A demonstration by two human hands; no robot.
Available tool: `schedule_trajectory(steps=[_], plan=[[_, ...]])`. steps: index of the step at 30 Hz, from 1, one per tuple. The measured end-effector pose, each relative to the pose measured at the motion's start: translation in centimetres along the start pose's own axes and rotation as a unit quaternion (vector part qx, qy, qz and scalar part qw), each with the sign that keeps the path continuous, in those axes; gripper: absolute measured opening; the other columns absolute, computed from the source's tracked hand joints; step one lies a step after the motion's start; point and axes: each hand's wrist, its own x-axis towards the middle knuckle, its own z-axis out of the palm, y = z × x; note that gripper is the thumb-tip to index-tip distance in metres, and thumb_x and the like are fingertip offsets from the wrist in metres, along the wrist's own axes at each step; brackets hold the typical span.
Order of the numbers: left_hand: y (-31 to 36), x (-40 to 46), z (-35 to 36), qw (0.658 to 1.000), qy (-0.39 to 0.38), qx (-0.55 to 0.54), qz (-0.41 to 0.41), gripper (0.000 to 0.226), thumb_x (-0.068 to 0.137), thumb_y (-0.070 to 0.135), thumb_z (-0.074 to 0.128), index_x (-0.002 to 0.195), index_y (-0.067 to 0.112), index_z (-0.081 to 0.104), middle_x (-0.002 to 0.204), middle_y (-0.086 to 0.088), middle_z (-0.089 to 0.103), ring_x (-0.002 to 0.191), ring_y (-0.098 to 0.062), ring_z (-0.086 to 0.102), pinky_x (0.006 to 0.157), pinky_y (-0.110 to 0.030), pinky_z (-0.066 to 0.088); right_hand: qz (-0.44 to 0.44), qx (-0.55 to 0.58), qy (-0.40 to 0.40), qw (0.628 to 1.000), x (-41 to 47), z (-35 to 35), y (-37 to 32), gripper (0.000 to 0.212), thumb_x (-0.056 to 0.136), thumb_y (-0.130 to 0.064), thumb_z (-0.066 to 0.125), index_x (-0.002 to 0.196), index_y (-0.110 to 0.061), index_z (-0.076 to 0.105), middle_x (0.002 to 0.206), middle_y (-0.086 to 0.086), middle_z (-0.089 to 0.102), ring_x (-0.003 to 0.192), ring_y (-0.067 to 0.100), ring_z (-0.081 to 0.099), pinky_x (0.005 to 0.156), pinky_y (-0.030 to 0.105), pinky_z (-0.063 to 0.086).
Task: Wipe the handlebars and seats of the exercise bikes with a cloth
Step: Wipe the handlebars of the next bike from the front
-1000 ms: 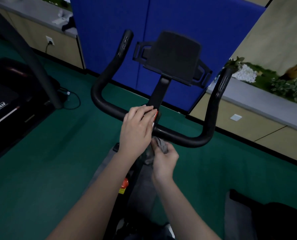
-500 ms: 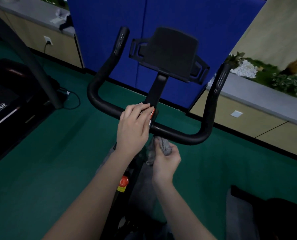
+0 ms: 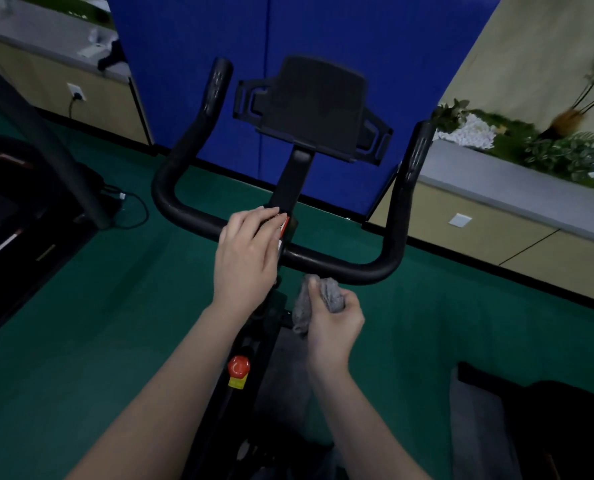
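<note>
Green floor [image 3: 80, 341] under handlebars [image 3: 340, 265]; blue partition [image 3: 323, 36] behind.

The black handlebars [image 3: 340, 266] bend up at both ends like a wide U. The gray cloth [image 3: 326, 296] is bunched up just under the bar.

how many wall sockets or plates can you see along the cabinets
2: a socket with a cord plugged in on the far-left cabinet, and a blank plate on the right cabinet. The blue panel may hide others.
</note>
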Motion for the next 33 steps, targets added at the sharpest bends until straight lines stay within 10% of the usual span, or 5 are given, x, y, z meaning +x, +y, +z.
schedule_trajectory(steps=[15, 19, 25, 28, 33], plan=[[0.0, 0.0, 0.2, 1.000, 0.008, 0.002, -0.002, 0.033, 0.097, 0.019, 0.043, 0.118, 0.011, 0.066, 0.121, 0.002, 0.063, 0.114, -0.020, 0.050, 0.093, -0.037, 0.044, -0.051, -0.025, 0.067, 0.996, 1.6, -5.2, -1.0, 0.020, 0.081, -0.026, 0.075, 0.078, -0.019, 0.056, 0.074, -0.001, 0.064, 0.066, 0.010, 0.061, 0.058, 0.019, 0.051], [0.0, 0.0, 0.2, 1.000, 0.007, 0.003, -0.007, 0.033, 0.097, 0.019, 0.043, 0.119, 0.011, 0.066, 0.121, 0.002, 0.063, 0.114, -0.020, 0.051, 0.093, -0.038, 0.045, -0.185, -0.019, 0.128, 0.974, 1.6, -6.4, -2.5, 0.019, 0.083, -0.026, 0.071, 0.086, -0.030, 0.053, 0.078, -0.014, 0.062, 0.068, 0.000, 0.060, 0.058, 0.013, 0.048], [0.0, 0.0, 0.2, 1.000, 0.005, -0.006, -0.005, 0.034, 0.097, 0.020, 0.041, 0.119, 0.011, 0.066, 0.121, 0.002, 0.063, 0.114, -0.021, 0.051, 0.093, -0.039, 0.045, -0.298, -0.163, 0.009, 0.941, 4.0, -4.6, -4.8, 0.027, 0.085, -0.006, 0.068, 0.106, -0.021, 0.060, 0.104, -0.001, 0.059, 0.093, 0.021, 0.061, 0.076, 0.039, 0.054], [0.0, 0.0, 0.2, 1.000, 0.005, -0.005, -0.006, 0.034, 0.096, 0.020, 0.042, 0.119, 0.011, 0.066, 0.121, 0.002, 0.063, 0.115, -0.020, 0.051, 0.094, -0.037, 0.044, -0.385, -0.273, -0.045, 0.881, 5.4, -3.3, -5.4, 0.016, 0.081, 0.004, 0.069, 0.094, -0.004, 0.067, 0.099, 0.006, 0.061, 0.104, 0.019, 0.053, 0.088, 0.026, 0.044], [0.0, 0.0, 0.2, 1.000, 0.008, -0.001, -0.007, 0.032, 0.095, 0.017, 0.045, 0.117, 0.011, 0.066, 0.121, 0.003, 0.063, 0.114, -0.018, 0.050, 0.092, -0.033, 0.041, -0.331, -0.410, -0.153, 0.836, 7.1, -2.4, -7.3, 0.013, 0.083, -0.002, 0.063, 0.095, -0.007, 0.066, 0.089, 0.007, 0.065, 0.082, 0.023, 0.061, 0.073, 0.033, 0.050]])
